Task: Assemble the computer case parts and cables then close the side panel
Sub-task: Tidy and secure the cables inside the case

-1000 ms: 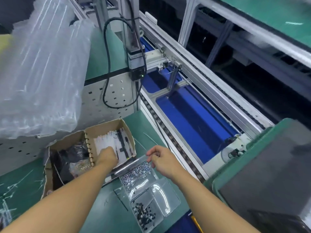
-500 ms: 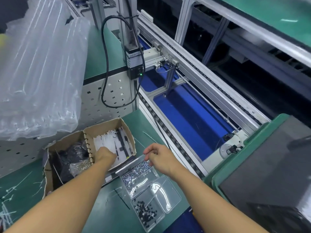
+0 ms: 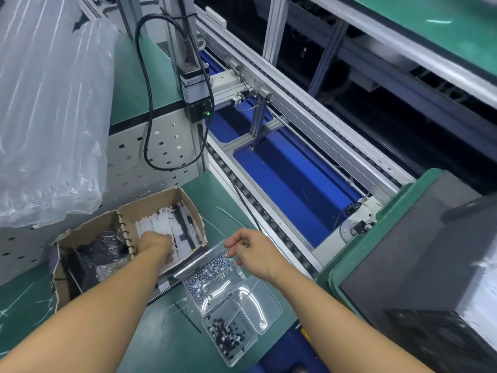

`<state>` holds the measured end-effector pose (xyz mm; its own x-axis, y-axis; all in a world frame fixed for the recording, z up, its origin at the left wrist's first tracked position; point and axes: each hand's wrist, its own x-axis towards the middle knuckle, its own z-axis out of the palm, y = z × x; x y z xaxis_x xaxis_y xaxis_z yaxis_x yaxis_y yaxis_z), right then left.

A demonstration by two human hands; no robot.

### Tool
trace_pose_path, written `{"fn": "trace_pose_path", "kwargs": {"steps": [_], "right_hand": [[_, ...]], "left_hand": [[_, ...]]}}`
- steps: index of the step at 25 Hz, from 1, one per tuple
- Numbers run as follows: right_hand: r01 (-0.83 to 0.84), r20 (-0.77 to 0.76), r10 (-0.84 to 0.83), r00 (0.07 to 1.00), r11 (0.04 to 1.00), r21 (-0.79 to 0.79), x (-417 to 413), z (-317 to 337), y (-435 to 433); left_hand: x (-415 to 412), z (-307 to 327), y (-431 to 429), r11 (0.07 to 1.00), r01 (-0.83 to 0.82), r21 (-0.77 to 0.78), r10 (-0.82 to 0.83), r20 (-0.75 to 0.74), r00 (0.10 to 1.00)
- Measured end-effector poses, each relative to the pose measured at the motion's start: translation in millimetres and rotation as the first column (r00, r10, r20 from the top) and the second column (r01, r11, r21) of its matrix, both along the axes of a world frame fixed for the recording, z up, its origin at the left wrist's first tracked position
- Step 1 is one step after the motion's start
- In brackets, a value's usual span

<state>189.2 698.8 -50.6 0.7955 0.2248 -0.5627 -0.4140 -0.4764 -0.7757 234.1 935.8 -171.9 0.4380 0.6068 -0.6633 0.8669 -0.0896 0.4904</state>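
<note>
Your left hand [image 3: 156, 244] is down in the right-hand compartment of the cardboard box [image 3: 161, 199], knuckles up, its fingers [image 3: 168, 255] buried among the thin white cable ties [image 3: 157, 224]. I cannot tell whether they are spread or pinching one. The box's other compartment holds a crinkled black plastic bundle [image 3: 103, 251], and a row of small notches runs along the divider between the two. Your right hand [image 3: 251, 253] hovers at the far end of the clear plastic box [image 3: 259, 305], fingers [image 3: 232, 244] curled in and bunched toward the thumb right at the corner of the raised lid; whether they pinch the lid or some small part, I cannot tell. Under that hand sits a compartment of shiny silver screws [image 3: 207, 277]; nearer to you is a compartment of small black screws [image 3: 226, 332]. Both boxes sit on the scuffed green desk [image 3: 166, 343]. The computer case [image 3: 419, 265] is off to your right, a flat dark grey panel facing up, resting in a green tray [image 3: 360, 238] well apart from both hands. Beyond runs the conveyor [image 3: 290, 184] with its blue bed and ribbed aluminium rails. A glossy black cable [image 3: 146, 109] loops down a perforated white panel [image 3: 166, 146], and puffy clear air-cushion wrap [image 3: 48, 103] bulges at upper left.
</note>
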Motion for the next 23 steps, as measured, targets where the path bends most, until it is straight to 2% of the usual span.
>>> {"fn": "trace_pose_path", "kwargs": {"steps": [4,8,12,14,16,18,20,23], "right_hand": [[-0.001,0.008,0.001,1.000,1.000,0.011,2.0,-0.7,4.2],[-0.001,0.013,0.001,1.000,0.999,0.040,0.0,2.6,10.3],[-0.014,0.020,0.013,1.000,0.999,0.050,-2.7,4.0,10.3],[0.006,0.058,-0.010,0.998,0.998,0.066,-4.1,7.3,8.1],[0.057,0.143,-0.071,0.987,0.994,0.096,-3.2,14.0,2.2],[0.127,0.273,-0.160,0.949,0.983,0.134,-1.0,25.3,-9.5],[0.234,0.345,-0.304,0.888,0.945,0.230,0.3,42.0,-28.9],[0.366,0.414,-0.505,0.757,0.853,0.371,-4.7,70.2,-80.1]], "left_hand": [[-1.3,0.9,0.2,0.996,-0.058,-0.069,0.060,0.032,0.998],[-4.1,5.8,3.5,0.999,-0.028,-0.021,0.029,0.063,0.998],[-13.8,29.4,3.0,0.997,-0.010,-0.076,0.032,0.290,0.957],[-20.7,52.6,-6.9,0.987,0.149,-0.062,-0.104,0.462,0.881],[-23.4,85.3,-26.0,0.908,0.419,0.011,-0.349,0.573,0.741],[-17.9,119.9,-55.7,0.783,0.619,0.050,-0.505,0.632,0.588],[-9.1,153.0,-95.9,0.685,0.728,0.025,-0.544,0.682,0.488],[-2.2,194.4,-169.5,0.564,0.814,-0.141,-0.481,0.744,0.463]]}}
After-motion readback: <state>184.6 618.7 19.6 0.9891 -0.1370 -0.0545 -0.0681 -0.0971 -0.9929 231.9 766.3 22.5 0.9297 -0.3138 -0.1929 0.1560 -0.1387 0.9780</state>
